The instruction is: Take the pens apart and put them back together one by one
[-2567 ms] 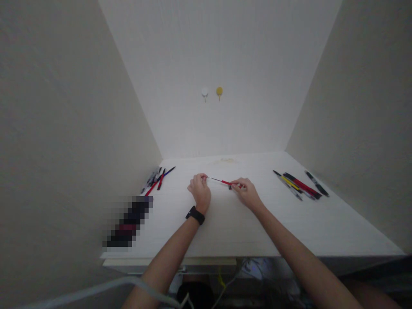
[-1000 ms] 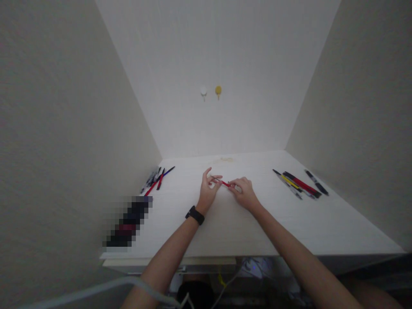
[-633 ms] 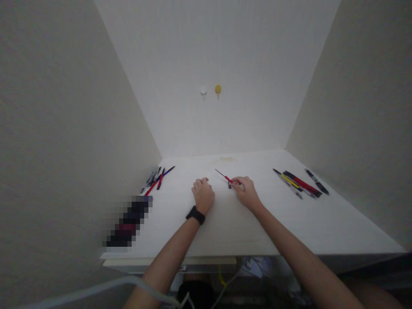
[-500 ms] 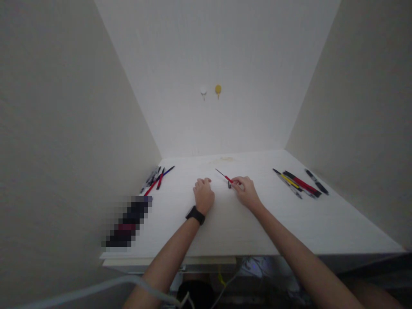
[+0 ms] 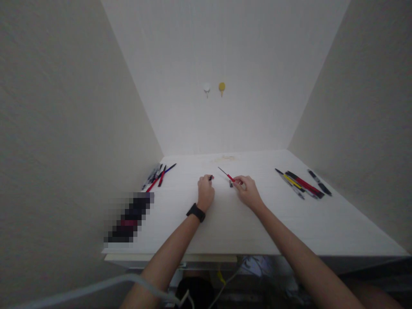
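Head view: red pen, rear hidden, in grip of right hand; indistinct black piece in left hand.

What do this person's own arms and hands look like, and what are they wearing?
The ungloved left hand has a black band, perhaps a watch, at its wrist. The ungloved right hand has none. No sleeves show on either forearm.

The left forearm and right forearm extend forward, slanting inward. The left hand is curled, its back upward; the right hand, apart from it, is pinched
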The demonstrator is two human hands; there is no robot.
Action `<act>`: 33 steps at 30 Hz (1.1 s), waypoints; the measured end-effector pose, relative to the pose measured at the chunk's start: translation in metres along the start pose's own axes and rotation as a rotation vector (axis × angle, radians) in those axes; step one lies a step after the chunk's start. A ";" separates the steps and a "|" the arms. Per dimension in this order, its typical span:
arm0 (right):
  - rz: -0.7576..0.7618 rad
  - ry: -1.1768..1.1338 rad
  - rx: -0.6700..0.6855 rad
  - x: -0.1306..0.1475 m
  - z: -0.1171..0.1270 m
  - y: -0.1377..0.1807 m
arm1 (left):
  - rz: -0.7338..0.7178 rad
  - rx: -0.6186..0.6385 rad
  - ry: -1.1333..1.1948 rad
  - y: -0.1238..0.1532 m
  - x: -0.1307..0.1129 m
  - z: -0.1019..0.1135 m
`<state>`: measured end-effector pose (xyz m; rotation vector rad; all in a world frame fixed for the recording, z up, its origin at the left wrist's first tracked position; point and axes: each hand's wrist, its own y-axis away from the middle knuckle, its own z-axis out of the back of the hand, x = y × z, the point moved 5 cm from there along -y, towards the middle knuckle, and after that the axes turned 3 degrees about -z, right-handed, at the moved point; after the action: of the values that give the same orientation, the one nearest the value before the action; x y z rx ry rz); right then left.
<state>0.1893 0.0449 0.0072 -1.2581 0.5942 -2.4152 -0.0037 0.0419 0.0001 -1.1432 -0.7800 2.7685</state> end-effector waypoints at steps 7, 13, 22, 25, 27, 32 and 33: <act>-0.005 0.001 0.003 0.001 0.001 0.000 | 0.117 -0.159 0.441 -0.002 -0.009 0.013; 0.015 0.023 0.000 0.003 0.001 0.000 | 0.182 -0.275 0.682 -0.004 -0.004 0.015; 0.041 0.051 0.032 0.002 -0.001 0.000 | 0.242 -0.328 1.025 -0.006 0.008 0.011; 0.041 0.065 0.047 0.002 -0.002 0.000 | 0.263 -0.356 1.057 -0.006 0.011 0.011; 0.042 0.076 0.054 0.002 -0.003 0.000 | 0.271 -0.361 1.069 -0.006 0.011 0.011; 0.065 0.088 0.058 0.003 -0.004 0.001 | 0.279 -0.365 1.062 -0.006 0.010 0.010; 0.070 0.086 0.060 0.004 -0.004 0.001 | 0.277 -0.364 1.057 -0.006 0.010 0.010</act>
<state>0.1839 0.0429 0.0076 -1.0954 0.5756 -2.4206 -0.0189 0.0447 0.0020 -2.5508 -0.9816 1.6884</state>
